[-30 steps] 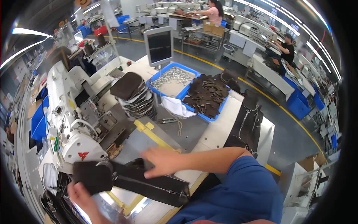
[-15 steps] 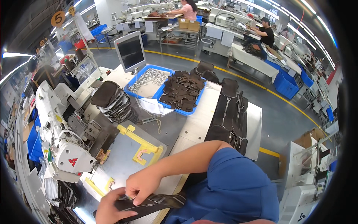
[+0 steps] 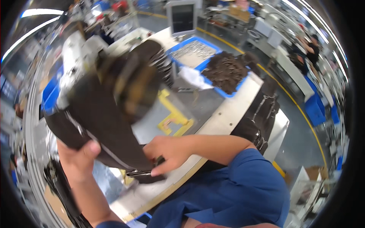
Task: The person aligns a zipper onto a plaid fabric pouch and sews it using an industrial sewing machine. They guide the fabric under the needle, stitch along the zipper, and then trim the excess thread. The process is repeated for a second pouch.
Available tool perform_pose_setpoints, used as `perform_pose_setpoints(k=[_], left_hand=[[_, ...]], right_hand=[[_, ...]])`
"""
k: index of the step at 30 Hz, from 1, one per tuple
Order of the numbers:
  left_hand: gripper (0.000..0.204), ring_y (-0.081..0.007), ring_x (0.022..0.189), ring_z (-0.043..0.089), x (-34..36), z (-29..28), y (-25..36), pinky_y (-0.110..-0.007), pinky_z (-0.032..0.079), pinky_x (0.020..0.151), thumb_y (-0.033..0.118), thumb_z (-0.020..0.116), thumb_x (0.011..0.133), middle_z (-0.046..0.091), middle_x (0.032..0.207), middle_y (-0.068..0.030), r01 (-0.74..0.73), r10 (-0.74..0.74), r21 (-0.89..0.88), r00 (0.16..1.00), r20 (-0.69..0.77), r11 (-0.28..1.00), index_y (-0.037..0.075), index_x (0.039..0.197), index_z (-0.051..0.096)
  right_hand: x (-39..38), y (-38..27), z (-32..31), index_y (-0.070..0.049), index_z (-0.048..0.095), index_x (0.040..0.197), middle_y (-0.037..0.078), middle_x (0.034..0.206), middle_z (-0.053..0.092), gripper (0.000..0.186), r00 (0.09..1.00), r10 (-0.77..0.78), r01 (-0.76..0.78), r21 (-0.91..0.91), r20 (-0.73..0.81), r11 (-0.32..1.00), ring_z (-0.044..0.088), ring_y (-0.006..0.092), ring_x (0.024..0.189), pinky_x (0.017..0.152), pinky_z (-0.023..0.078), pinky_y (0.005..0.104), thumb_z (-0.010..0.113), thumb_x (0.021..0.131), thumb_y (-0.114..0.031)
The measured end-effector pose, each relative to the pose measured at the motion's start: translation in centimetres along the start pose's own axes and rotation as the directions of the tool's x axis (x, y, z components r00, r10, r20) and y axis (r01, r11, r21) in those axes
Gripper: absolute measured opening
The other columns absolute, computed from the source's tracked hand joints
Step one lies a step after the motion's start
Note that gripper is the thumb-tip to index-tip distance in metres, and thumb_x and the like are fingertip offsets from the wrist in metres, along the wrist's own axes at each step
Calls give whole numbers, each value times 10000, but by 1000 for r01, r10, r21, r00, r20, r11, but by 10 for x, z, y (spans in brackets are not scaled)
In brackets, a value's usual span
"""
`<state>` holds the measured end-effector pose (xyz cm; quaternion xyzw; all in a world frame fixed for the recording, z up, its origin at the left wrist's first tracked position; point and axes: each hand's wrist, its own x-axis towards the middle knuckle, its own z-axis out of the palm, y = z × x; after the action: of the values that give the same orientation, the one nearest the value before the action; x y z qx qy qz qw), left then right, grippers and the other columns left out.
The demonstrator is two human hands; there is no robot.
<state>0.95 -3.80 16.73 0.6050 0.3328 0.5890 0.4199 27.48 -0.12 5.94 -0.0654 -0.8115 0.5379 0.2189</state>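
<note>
As both hands are on it, dark cloth piece (image 3: 102,121): held up over near table, slanting up to the left, pale trim line along it; far end smeared by blur, detail unclear.
Blue shirt (image 3: 243,186): wearer's own, lower edge, right sleeve short.
Left hand (image 3: 78,159): gripping dark cloth piece by near left edge, thumb on top, fingers mostly hidden under.
Right hand (image 3: 167,152): narrow grip on lower right end, dark fabric between thumb and fingers.
Table (image 3: 211,125): pale edge, runs away to upper right.
Plate (image 3: 146,125): flat, grey, partly under cloth; yellow strip (image 3: 173,114) on its right side.
Sewing machine (image 3: 72,57): white, left, partly covered by cloth.
Stack (image 3: 165,64): dark pieces, behind cloth.
White rag (image 3: 192,78): crumpled, beside blue trays (image 3: 175,48).
Tray contents: metal bits (image 3: 192,49) left, dark tabs (image 3: 228,72) right.
Finished-looking pile (image 3: 262,114): dark, metal-trimmed, right of table.
Screen (image 3: 181,19): dark, behind trays.
Floor line (image 3: 291,98): yellow, curving.
Co-worker (image 3: 313,53): black top, far right bench.
</note>
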Motion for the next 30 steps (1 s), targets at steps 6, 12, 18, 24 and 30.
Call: perform_pose_setpoints(k=[6,12,18,24,30], left_hand=[[457,-253,1124,738,2,-6,7,-399,558,1044,9,782,919,758,1242,-156,-72,51,-103,980,-192,992,-58,1352,655],[303,-204,1016,753,3,-7,-2,-353,587,948,-45,746,942,782,1150,-135,-69,27,-180,974,-225,981,-48,1243,719],[236,-155,945,761,-6,-24,-61,-314,621,852,23,763,986,793,1078,-92,207,-261,-270,949,-179,940,-27,1214,728],[220,-109,944,709,-26,-13,-107,-313,589,847,70,794,981,788,1059,-54,297,-310,-114,942,-125,948,-21,1179,758],[232,-104,911,697,-31,-9,-102,-302,578,821,67,848,932,789,1000,-40,302,-307,-53,933,-189,952,-19,1136,780]], right_hand=[[6,0,17,-10,763,1137,205,881,759,405,992,117,-116,-21,53,993,726,394,776,724,565,451,751,942,-363],[-1,33,48,-12,735,1228,218,998,766,389,998,32,-37,91,59,995,733,383,894,833,568,439,721,1003,-329],[-10,44,22,-24,737,1297,145,1120,800,397,958,259,-272,105,122,956,754,245,1029,949,582,398,777,970,-246],[63,38,-19,-12,760,1199,63,1099,795,240,871,323,-193,348,-369,918,717,119,998,876,593,337,771,1011,-161],[91,44,-34,18,757,1154,57,1054,795,199,894,152,-49,246,-422,968,701,89,947,841,589,305,780,1010,-118]])
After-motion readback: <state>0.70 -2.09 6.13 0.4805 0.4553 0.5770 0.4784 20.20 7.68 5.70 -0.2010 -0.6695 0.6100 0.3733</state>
